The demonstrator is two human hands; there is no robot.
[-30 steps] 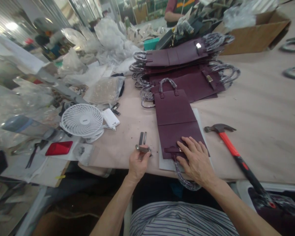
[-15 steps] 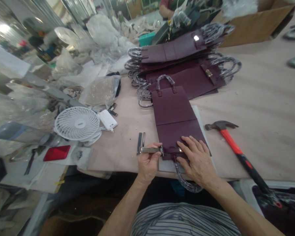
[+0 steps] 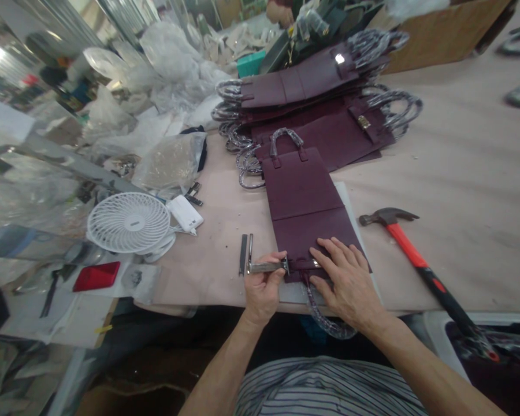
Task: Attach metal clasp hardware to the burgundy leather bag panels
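A maroon leather bag panel (image 3: 305,184) lies flat before me, a plastic-wrapped handle (image 3: 286,138) at its far end and another handle (image 3: 325,323) hanging over the table's near edge. My left hand (image 3: 262,289) is closed on a flat metal bar (image 3: 266,267), whose right end meets the panel's near left edge beside a narrow maroon strap (image 3: 301,264). My right hand (image 3: 349,280) rests flat on the panel, fingers spread, by a small shiny metal fitting (image 3: 315,262). Left of the bar lie a dark strip (image 3: 243,254) and a thin metal piece (image 3: 250,245).
A claw hammer (image 3: 416,254) lies at right. Stacked maroon bag panels (image 3: 303,81) sit behind, near a cardboard box (image 3: 446,37). To the left are a white fan (image 3: 130,222), a white power bank (image 3: 184,214), a red phone-like object (image 3: 96,277) and plastic bags (image 3: 169,162).
The view has shifted slightly, so the table's things appear a little to the left. Both hands keep about the same places on the panel and the metal bar.
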